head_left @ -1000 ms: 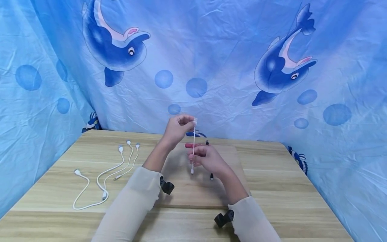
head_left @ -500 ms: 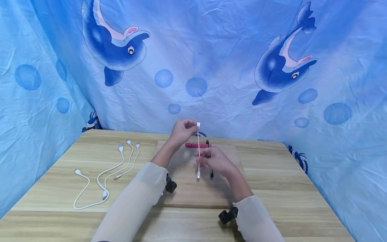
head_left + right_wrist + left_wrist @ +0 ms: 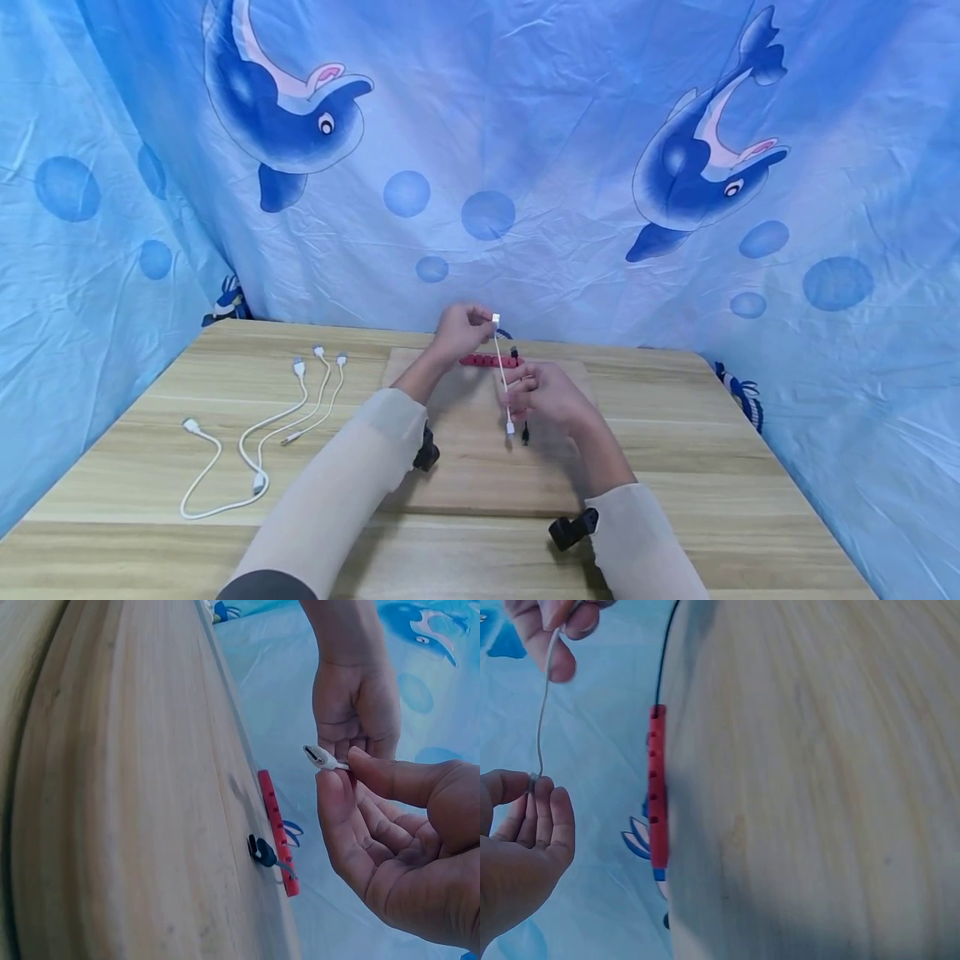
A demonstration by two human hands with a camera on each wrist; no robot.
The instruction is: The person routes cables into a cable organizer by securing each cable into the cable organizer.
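Note:
A short white USB cable point(image 3: 502, 371) is stretched between both hands above the wooden board point(image 3: 465, 483). My left hand point(image 3: 459, 332) pinches it by the larger plug at the upper end. Lower down, the thumb and forefinger of my right hand point(image 3: 553, 398) pinch it just behind the small connector point(image 3: 322, 758), whose open end faces outward in the right wrist view. Behind the hands, at the board's far side, lies a red slotted cable holder point(image 3: 658, 795). A black cable point(image 3: 262, 851) sits in the slot at its right end; my right hand partly covers that cable in the head view.
Several white USB cables point(image 3: 262, 433) lie loosely on the left of the wooden table point(image 3: 697, 467). A blue dolphin-print curtain point(image 3: 487, 125) hangs behind the table and along its sides. Each wrist carries a black camera point(image 3: 573, 530).
Both hands have shifted right with the white cable, the left one also dropping somewhat. The cable, upright before, now leans with its lower end to the right. The red holder has not moved.

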